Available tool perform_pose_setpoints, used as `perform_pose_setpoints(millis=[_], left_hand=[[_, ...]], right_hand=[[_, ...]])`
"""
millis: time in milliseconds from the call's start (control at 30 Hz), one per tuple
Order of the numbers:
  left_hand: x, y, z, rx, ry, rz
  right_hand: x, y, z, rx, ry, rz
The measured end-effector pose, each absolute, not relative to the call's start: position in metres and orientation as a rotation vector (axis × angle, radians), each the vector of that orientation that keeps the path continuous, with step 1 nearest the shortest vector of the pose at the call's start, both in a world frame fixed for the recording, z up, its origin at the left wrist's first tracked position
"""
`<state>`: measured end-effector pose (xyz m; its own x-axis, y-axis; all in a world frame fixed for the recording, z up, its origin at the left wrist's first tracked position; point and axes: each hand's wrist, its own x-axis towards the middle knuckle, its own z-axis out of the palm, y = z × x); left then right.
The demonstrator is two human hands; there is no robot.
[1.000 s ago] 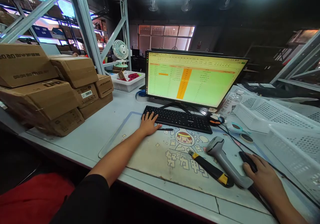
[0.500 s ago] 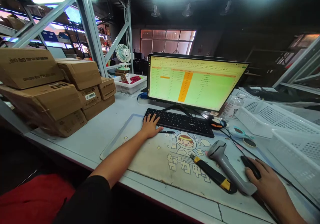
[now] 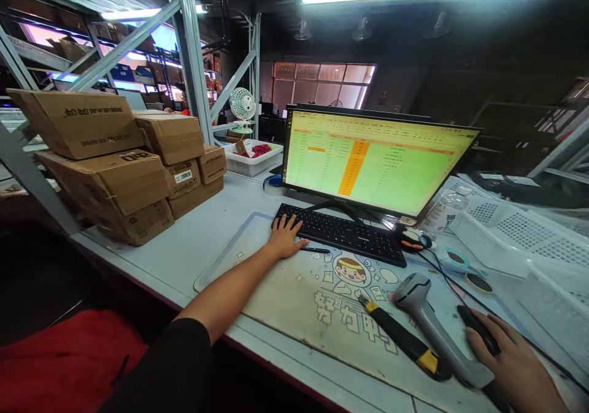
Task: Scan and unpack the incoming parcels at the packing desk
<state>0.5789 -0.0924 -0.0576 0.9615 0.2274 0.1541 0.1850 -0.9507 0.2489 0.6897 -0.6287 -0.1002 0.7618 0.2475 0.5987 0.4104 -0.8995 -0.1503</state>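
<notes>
My left hand [image 3: 286, 239] rests with fingers spread on the left end of a black keyboard [image 3: 343, 232]. By its thumb lies a dark pen [image 3: 316, 250] on the printed desk mat [image 3: 276, 296]. At the lower right, my right hand [image 3: 513, 351] is curved over a black computer mouse [image 3: 478, 329]. Just left of the mouse lie a grey barcode scanner [image 3: 442, 330] and a yellow and black utility knife [image 3: 405, 339]. Behind the keyboard a monitor [image 3: 368, 161] shows a spreadsheet with an orange column.
Cardboard boxes [image 3: 101, 180] are stacked at the left of the table. A white basket [image 3: 253, 162] with red items stands behind. White perforated baskets [image 3: 501, 216], a plastic bottle [image 3: 448, 207] and tape rolls [image 3: 478, 283] are at the right. A fan [image 3: 242, 104] stands farther back.
The whole view has shifted, so things appear a little farther right and mostly lower. Both hands keep their places on the keyboard and the mouse.
</notes>
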Motion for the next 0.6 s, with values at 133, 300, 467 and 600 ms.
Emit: perform_pose_setpoints(millis=[133, 300, 467, 600], left_hand=[[0.579, -0.091, -0.06, 2.893, 0.299, 0.268], [0.58, -0.09, -0.063, 2.923, 0.305, 0.26], [0.58, -0.091, -0.063, 2.965, 0.312, 0.264], [0.581, -0.09, -0.065, 2.983, 0.324, 0.269]], right_hand=[[0.684, -0.625, -0.097, -2.663, -0.461, -0.691], [0.664, -0.618, -0.088, -2.764, -0.316, -0.683], [0.658, -0.616, -0.089, -2.837, -0.253, -0.727], [0.66, -0.616, -0.092, -2.84, -0.254, -0.766]])
